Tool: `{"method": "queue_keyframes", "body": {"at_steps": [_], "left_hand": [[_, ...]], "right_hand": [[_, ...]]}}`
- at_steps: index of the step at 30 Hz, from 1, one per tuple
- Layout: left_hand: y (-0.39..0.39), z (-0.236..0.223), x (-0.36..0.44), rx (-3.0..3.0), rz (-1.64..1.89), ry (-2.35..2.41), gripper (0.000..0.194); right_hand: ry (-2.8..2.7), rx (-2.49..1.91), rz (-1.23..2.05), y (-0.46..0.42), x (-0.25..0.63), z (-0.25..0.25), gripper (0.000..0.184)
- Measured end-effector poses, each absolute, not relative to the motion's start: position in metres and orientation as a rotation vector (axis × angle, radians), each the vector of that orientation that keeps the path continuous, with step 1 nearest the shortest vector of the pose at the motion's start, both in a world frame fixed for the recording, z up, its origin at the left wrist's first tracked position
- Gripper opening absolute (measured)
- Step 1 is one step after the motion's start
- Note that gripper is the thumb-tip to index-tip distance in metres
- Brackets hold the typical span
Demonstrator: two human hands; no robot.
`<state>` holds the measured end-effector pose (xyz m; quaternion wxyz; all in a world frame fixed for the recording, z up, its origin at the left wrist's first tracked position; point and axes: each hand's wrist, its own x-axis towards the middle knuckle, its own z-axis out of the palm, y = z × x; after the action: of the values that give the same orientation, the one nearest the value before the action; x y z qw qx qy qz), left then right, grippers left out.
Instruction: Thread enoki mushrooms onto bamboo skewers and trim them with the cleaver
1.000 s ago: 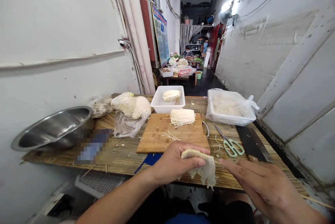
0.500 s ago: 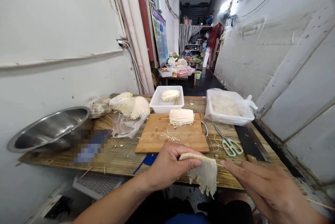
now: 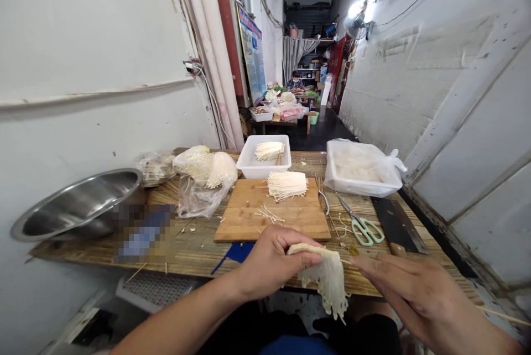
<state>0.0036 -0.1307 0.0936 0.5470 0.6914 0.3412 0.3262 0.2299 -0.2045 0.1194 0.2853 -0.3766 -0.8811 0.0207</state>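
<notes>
My left hand is closed on a flat white bundle of enoki mushrooms, held over the near edge of the wooden table with the strands hanging down. My right hand is just right of the bundle, fingers pinched on a thin bamboo skewer whose tip points at the bundle. A cut pile of enoki lies on the wooden cutting board beyond my hands.
A white tub with enoki and a bag-lined tray stand behind the board. Scissors and a cleaver lie right of it. A steel bowl and bagged mushrooms sit left. A person works far down the corridor.
The bundle in my left hand has tilted, and its strands hang lower. My right hand has closed in on it a little.
</notes>
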Motion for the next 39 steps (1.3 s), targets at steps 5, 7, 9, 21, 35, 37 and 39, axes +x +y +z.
{"method": "queue_keyframes", "body": {"at_steps": [5, 7, 9, 21, 35, 37, 39], "left_hand": [[-0.131, 0.093, 0.004, 1.627, 0.748, 0.814, 0.022], [-0.131, 0.094, 0.005, 1.628, 0.739, 0.819, 0.023], [-0.131, 0.095, 0.005, 1.622, 0.729, 0.819, 0.025], [-0.129, 0.096, 0.007, 1.583, 0.676, 0.782, 0.021], [-0.126, 0.099, 0.012, 1.512, 0.740, 0.768, 0.029], [-0.125, 0.100, 0.011, 1.565, 0.776, 0.768, 0.026], [-0.125, 0.101, 0.009, 1.636, 0.797, 0.756, 0.021]], "right_hand": [[-2.271, -1.119, 0.290, -0.198, 0.226, 0.124, 0.026], [-2.270, -1.135, 0.320, -0.196, 0.227, 0.119, 0.024], [-2.280, -1.097, 0.269, -0.197, 0.229, 0.113, 0.028], [-2.294, -1.169, 0.436, -0.196, 0.228, 0.115, 0.020], [-2.231, -1.081, 0.226, -0.196, 0.231, 0.111, 0.025], [-2.213, -1.095, 0.216, -0.197, 0.233, 0.114, 0.025], [-2.218, -1.109, 0.227, -0.198, 0.234, 0.115, 0.024]]}}
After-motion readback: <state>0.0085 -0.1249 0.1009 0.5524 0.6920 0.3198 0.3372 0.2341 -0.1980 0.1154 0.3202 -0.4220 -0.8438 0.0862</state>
